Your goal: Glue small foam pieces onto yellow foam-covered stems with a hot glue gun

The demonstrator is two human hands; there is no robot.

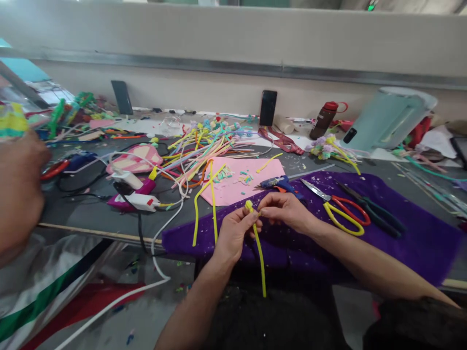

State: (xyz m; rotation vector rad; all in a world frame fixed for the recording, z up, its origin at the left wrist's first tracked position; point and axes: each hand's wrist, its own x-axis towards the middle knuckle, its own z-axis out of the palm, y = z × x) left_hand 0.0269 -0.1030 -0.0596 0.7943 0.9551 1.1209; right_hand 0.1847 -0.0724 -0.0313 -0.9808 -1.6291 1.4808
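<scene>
Between my left thumb and fingers is a yellow pipe cleaner (260, 257), its top wound into a small bunched head and its long tail hanging down. My left hand (235, 231) is closed around it just under the head. My right hand (284, 210) pinches at the same spot from the right; it seems to hold a short yellow end, mostly hidden by the fingertips. Both hands are over a purple cloth (412, 238). Beyond them lie a pink sheet (237, 192) with small cut bits and a blue glue gun (275, 183). More yellow pipe cleaners (214, 209) lie left of my hands.
Scissors (337, 209) and dark-handled pliers (379, 214) lie right. A power strip (134, 199) with a white cable (164, 231) sits left. Behind are pipe-cleaner flowers (215, 133), a phone (268, 108), a bottle (326, 119) and a pale-blue container (392, 116). Another person's hand (20, 189) is at far left.
</scene>
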